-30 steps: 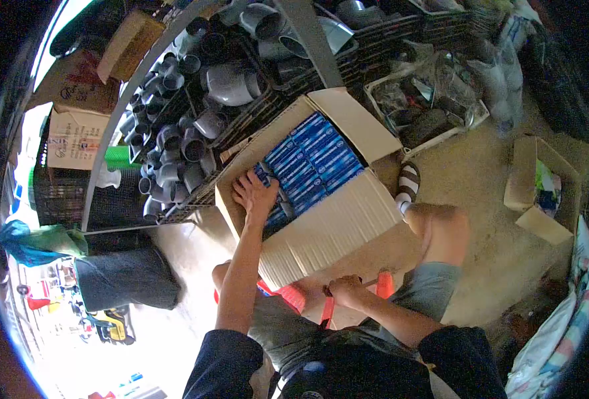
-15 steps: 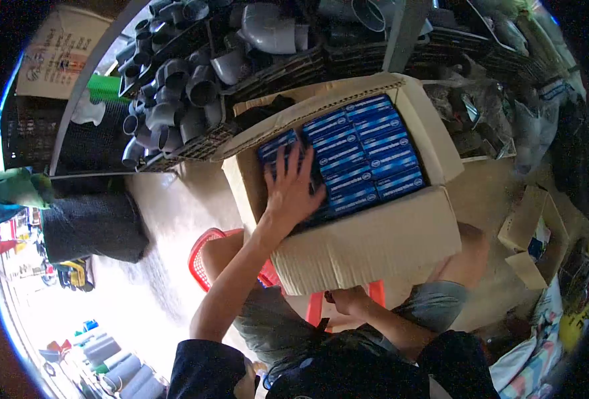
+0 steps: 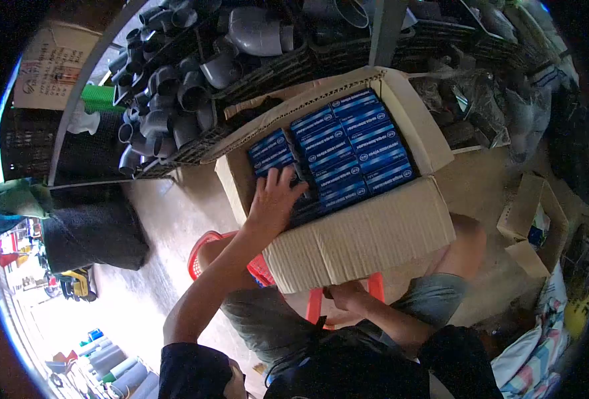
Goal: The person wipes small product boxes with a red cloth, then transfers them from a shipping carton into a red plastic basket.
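An open cardboard carton holds several small blue-and-white boxes stacked in columns. My left hand reaches over the carton's left side. Its fingers are apart and bent down over the lower left of the contents, below one blue box. What lies right under those fingertips is partly hidden, and no box is seen lifted. Under the carton's near flap, close to a red plastic stool, is my right hand. Its fingers are mostly hidden by the flap and shadow.
Grey pipe fittings fill black crates on the rack behind the carton. A smaller open cardboard box lies on the floor at right. A red basket stands by my left knee. Dark rolled material is at left.
My left hand has drawn back toward me and its fingers have bent, uncovering the upper left blue box. The view has shifted slightly. My right hand stays about where it was.
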The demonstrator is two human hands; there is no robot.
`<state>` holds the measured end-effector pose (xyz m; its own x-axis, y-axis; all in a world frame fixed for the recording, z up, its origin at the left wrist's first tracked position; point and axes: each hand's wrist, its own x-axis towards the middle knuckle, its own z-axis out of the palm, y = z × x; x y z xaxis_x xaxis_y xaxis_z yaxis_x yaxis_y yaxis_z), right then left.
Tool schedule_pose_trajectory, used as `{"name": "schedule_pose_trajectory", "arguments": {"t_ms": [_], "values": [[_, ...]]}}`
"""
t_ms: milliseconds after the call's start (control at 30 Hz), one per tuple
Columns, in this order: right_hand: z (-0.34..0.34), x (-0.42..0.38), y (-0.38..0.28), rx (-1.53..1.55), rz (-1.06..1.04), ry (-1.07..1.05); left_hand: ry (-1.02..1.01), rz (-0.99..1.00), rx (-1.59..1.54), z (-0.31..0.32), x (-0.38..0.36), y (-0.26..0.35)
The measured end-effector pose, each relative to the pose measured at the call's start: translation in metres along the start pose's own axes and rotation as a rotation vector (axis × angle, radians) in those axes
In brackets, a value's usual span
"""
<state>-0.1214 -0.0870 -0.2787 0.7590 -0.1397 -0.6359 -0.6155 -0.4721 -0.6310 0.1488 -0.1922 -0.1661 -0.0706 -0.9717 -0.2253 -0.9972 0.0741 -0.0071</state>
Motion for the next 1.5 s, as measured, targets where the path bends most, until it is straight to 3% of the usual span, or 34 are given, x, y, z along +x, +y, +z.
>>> {"name": "schedule_pose_trajectory", "arguments": {"t_ms": [100, 167, 267, 367, 400, 500, 567, 633, 700, 767, 833, 900, 1000, 1067, 1133, 1167, 1233, 1367, 1433, 1500], "values": [[-0.013, -0.002, -0.003, -0.103, 0.103, -0.145, -0.045, 0.107, -0.059, -0.001, -0.004, -0.002], [-0.01, -0.003, 0.005, -0.215, -0.005, -0.183, -0.041, 0.181, -0.096, 0.004, -0.008, -0.009], [-0.014, -0.007, 0.002, -0.19, 0.029, -0.186, -0.072, 0.206, -0.136, 0.004, -0.008, -0.016], [-0.01, -0.001, 0.012, -0.161, 0.0, -0.089, -0.011, 0.098, -0.471, -0.021, -0.004, -0.02], [-0.012, -0.005, 0.011, -0.162, -0.031, -0.053, 0.002, -0.056, -0.473, -0.047, -0.011, -0.011], [-0.05, -0.031, -0.006, -0.232, -0.057, -0.021, 0.184, -0.258, -0.542, -0.117, -0.064, 0.005], [-0.029, -0.019, 0.007, -0.196, -0.08, 0.155, 0.403, -0.472, -0.725, -0.113, -0.118, 0.011], [-0.01, 0.002, 0.029, -0.073, -0.031, 0.209, 0.614, -0.447, -1.293, -0.129, -0.165, 0.046], [-0.004, 0.005, 0.04, 0.055, 0.055, 0.162, 0.816, -0.349, -2.05, -0.094, -0.209, 0.082], [-0.022, -0.017, 0.032, 0.019, 0.066, 0.162, 0.92, -0.361, -2.467, -0.089, -0.221, 0.14], [-0.034, -0.03, 0.031, -0.04, 0.028, 0.135, 0.888, -0.611, -2.688, -0.049, -0.236, 0.18], [-0.031, -0.037, 0.038, 0.092, -0.031, 0.142, 0.584, -0.126, -3.015, -0.007, -0.246, 0.205], [-0.048, -0.101, -0.008, 0.746, -0.157, 0.387, 0.455, -0.423, -3.146, -0.002, -0.255, 0.215], [-0.061, -0.143, -0.061, 0.853, -0.278, 0.615, 0.565, -0.419, -3.005, -0.038, -0.255, 0.211], [-0.077, -0.184, -0.119, 0.857, -0.424, 0.627, 0.662, -0.492, -2.783, -0.047, -0.258, 0.203], [-0.078, -0.192, -0.14, 0.655, -0.474, 0.649, 0.578, -0.464, -2.784, -0.043, -0.27, 0.199], [-0.073, -0.199, -0.174, 0.258, -0.577, 0.704, 0.605, -0.429, -2.662, -0.047, -0.28, 0.198], [-0.039, -0.185, -0.211, 0.259, -0.58, 0.588, 0.787, -0.772, -2.198, -0.055, -0.291, 0.182], [-0.031, -0.193, -0.219, 0.284, -0.596, 0.488, 0.898, -0.953, -2.186, -0.056, -0.291, 0.164], [-0.029, -0.189, -0.219, 0.3, -0.603, 0.446, 0.927, -0.936, -2.11, -0.059, -0.296, 0.159]]}}
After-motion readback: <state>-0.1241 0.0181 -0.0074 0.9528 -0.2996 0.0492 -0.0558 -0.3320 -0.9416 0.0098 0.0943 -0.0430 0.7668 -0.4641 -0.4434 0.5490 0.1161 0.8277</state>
